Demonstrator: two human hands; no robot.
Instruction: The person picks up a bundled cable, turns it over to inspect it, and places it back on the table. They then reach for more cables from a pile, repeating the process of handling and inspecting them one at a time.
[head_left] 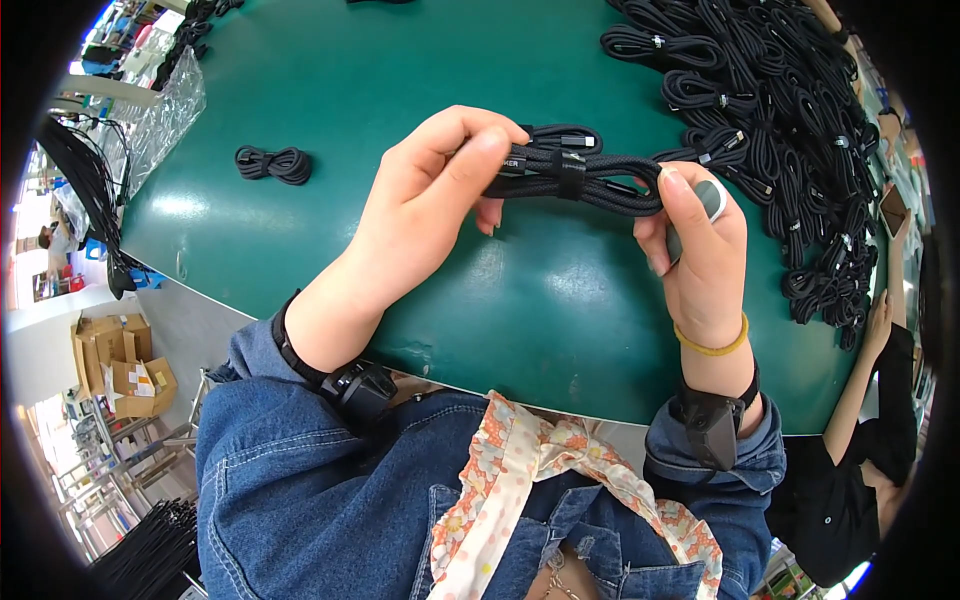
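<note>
Between my two hands, over the green table, a coiled black braided cable [625,195] is stretched lengthwise, with a black strap [571,175] round its middle. My left hand [425,195] pinches its left end between thumb and fingers. At the right end, my right hand [705,235] grips the loop between thumb and fingertips. A grey, white-edged rounded piece [712,199] shows at my right fingers; its kind is unclear. Just behind the held bundle a metal cable plug [582,141] shows on a black loop; whether it belongs to the same cable I cannot tell.
One coiled black cable [273,165] lies alone at the left of the green table [400,60]. A large heap of coiled cables [770,120] covers the right side. Clear plastic [175,110] lies at the left edge. Another person's arm [870,335] reaches in at far right.
</note>
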